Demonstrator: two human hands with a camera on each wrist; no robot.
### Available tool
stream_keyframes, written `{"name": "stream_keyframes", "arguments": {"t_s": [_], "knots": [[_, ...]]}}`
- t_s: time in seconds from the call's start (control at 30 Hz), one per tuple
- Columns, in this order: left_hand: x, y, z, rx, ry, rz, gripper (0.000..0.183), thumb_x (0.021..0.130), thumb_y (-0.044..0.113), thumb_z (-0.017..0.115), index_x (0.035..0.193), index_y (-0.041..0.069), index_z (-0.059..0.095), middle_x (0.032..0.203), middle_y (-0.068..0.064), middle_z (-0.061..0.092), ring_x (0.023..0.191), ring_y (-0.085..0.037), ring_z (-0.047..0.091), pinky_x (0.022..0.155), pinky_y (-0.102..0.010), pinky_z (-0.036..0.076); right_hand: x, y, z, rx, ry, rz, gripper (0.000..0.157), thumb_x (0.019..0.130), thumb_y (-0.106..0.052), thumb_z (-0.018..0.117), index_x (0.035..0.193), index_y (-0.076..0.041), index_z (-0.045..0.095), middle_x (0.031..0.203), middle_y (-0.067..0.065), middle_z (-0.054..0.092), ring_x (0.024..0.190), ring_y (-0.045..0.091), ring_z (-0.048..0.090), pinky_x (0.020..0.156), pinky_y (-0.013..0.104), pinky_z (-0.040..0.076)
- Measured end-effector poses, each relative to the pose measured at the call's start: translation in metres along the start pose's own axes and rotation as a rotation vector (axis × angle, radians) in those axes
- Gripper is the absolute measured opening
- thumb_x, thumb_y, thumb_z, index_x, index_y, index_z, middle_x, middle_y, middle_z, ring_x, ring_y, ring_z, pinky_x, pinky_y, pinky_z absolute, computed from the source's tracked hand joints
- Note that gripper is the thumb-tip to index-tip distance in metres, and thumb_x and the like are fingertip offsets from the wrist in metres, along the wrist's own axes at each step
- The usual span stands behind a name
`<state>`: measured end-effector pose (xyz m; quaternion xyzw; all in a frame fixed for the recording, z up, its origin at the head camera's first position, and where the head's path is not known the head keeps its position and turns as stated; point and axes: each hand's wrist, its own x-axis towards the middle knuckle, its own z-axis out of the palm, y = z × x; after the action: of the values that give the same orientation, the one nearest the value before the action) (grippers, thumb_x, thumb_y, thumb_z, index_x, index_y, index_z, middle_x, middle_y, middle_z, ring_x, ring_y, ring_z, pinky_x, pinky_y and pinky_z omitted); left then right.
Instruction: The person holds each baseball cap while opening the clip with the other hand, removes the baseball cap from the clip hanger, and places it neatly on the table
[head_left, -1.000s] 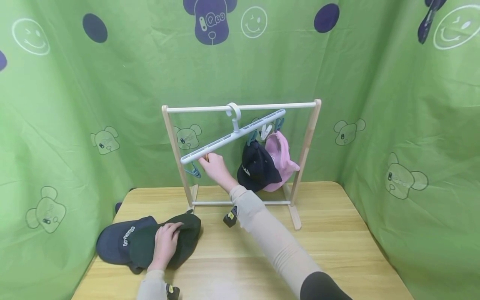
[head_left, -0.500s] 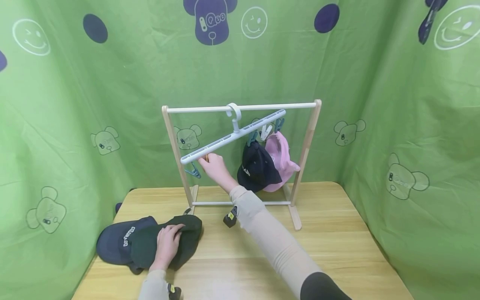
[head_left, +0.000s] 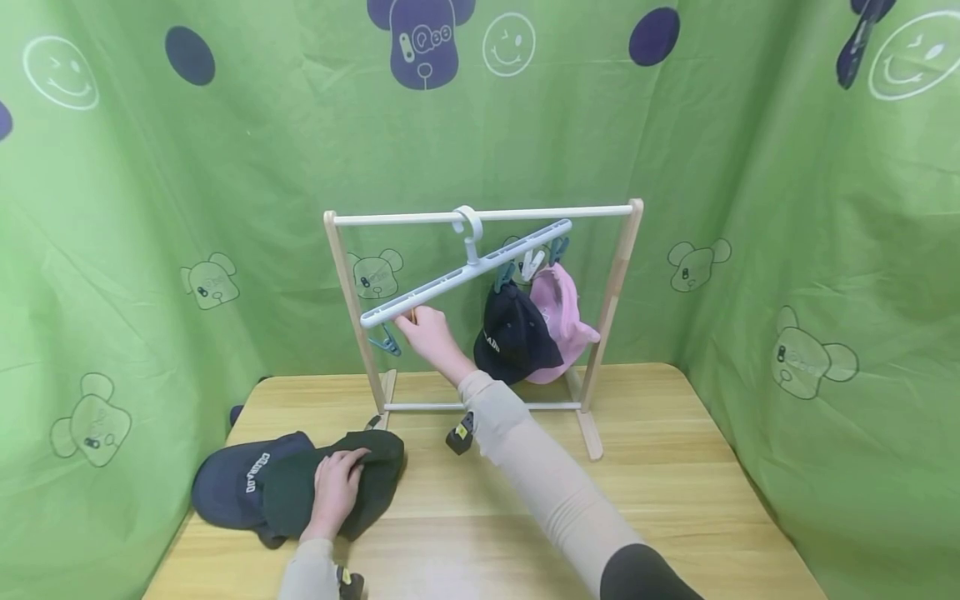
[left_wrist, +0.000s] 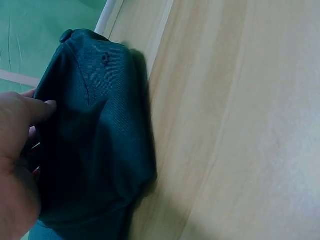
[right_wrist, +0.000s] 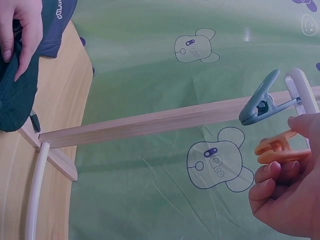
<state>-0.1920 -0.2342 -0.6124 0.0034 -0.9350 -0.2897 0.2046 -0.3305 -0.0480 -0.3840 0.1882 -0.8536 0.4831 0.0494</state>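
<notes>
In the head view, my left hand [head_left: 335,492] pinches a dark green baseball cap [head_left: 384,475] at the table's left. The left wrist view shows the thumb [left_wrist: 42,111] over the fabric of the crown, the other fingertips mostly hidden behind it. My right hand [head_left: 435,337] is raised to the low left end of a tilted pale blue clip hanger [head_left: 431,290]. An orange clip [right_wrist: 282,149] is pinched between its thumb and fingers in the right wrist view. Beside it hangs a blue clip [right_wrist: 262,105] that holds nothing.
A navy cap [head_left: 225,483] lies partly under the green one. The hanger hooks over a wooden rack [head_left: 615,287]. At its high right end hang a black cap [head_left: 513,333] and a pink cap [head_left: 566,321], near a white clip [head_left: 532,264]. Green curtains [head_left: 750,208] surround the table.
My left hand has shifted slightly right with the green cap since a second ago. The right hand and the tilted hanger look unchanged.
</notes>
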Motion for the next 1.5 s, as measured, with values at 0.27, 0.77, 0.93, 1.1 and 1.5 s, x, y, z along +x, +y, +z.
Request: {"name": "stream_keyframes", "arguments": {"t_s": [0.27, 0.77, 0.93, 1.1, 1.5], "knots": [[0.001, 0.001, -0.003, 0.007, -0.018, -0.013, 0.025, 0.089, 0.003, 0.065, 0.113, 0.009, 0.07, 0.106, -0.016, 0.068, 0.108, -0.038, 0.06, 0.107, -0.06, 0.033, -0.001, 0.0, 0.0, -0.002, 0.001, -0.004, 0.036, 0.094, -0.031, 0.058, 0.065, -0.017, 0.042, 0.06, -0.005, 0.04, 0.055, 0.011, 0.037, 0.051, 0.021, 0.032], [0.008, 0.011, -0.015, -0.007, -0.021, -0.026, 0.031, 0.089, 0.009, 0.067, 0.12, 0.008, 0.067, 0.116, -0.015, 0.068, 0.112, -0.038, 0.059, 0.101, -0.056, 0.039, 0.0, -0.004, -0.001, 0.004, -0.007, 0.001, 0.029, 0.093, -0.032, 0.062, 0.075, -0.01, 0.055, 0.065, -0.004, 0.045, 0.059, 0.012, 0.041, 0.054, 0.02, 0.034], [0.009, 0.017, -0.018, -0.031, -0.007, -0.027, 0.03, 0.089, 0.011, 0.067, 0.119, 0.01, 0.067, 0.118, -0.014, 0.068, 0.115, -0.038, 0.058, 0.101, -0.058, 0.039, 0.0, -0.003, 0.0, 0.001, -0.006, -0.006, 0.03, 0.093, -0.033, 0.063, 0.078, -0.008, 0.057, 0.065, -0.004, 0.046, 0.06, 0.011, 0.041, 0.054, 0.02, 0.035], [0.011, 0.025, -0.019, -0.046, 0.029, -0.014, 0.029, 0.089, 0.011, 0.067, 0.118, 0.009, 0.068, 0.118, -0.015, 0.068, 0.113, -0.039, 0.058, 0.098, -0.059, 0.041, 0.001, -0.003, 0.003, -0.005, -0.002, -0.012, 0.036, 0.093, -0.039, 0.062, 0.074, -0.011, 0.052, 0.065, -0.004, 0.044, 0.059, 0.011, 0.04, 0.053, 0.02, 0.034], [0.018, 0.039, -0.016, -0.089, 0.067, 0.044, 0.028, 0.088, 0.01, 0.068, 0.116, 0.006, 0.069, 0.112, -0.016, 0.069, 0.109, -0.038, 0.061, 0.097, -0.055, 0.045, -0.001, -0.006, 0.002, 0.017, -0.055, -0.037, 0.037, 0.095, -0.038, 0.06, 0.071, -0.013, 0.046, 0.063, -0.004, 0.04, 0.056, 0.01, 0.036, 0.051, 0.019, 0.032]]}}
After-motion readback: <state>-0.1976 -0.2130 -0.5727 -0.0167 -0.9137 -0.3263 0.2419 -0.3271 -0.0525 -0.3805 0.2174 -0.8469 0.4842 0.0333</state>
